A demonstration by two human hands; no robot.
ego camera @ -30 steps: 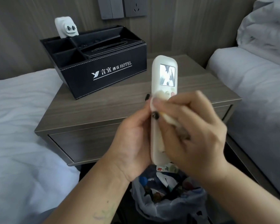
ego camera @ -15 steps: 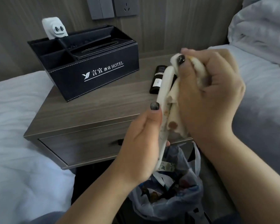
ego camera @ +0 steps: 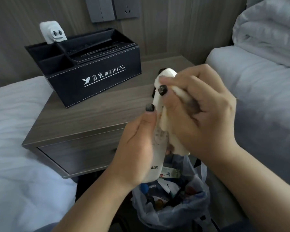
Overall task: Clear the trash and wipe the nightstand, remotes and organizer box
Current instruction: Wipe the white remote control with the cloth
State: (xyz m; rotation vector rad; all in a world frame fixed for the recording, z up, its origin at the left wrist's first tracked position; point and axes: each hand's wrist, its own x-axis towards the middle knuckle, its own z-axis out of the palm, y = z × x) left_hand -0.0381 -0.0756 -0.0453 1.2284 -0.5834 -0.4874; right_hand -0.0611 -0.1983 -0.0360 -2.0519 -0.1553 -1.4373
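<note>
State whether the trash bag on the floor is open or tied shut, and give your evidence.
Open. The trash bag gapes at its mouth below the hands, with wrappers and other mixed rubbish visible inside; no knot shows.

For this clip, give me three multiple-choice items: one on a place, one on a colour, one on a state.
1. Where does the black organizer box with HOTEL lettering stand?
A. on the bed
B. on the grey wooden nightstand
C. on the floor

2. What colour is the long remote held up by the left hand?
A. white
B. black
C. red

3. What is the right hand doing?
A. resting idle
B. opening the drawer
C. pressing a stained white wipe to the remote

Key: 1 B, the box sits on the nightstand's rear left part. 2 A, its body is white. 3 C, curled fingers hold the wipe against its face.
</note>
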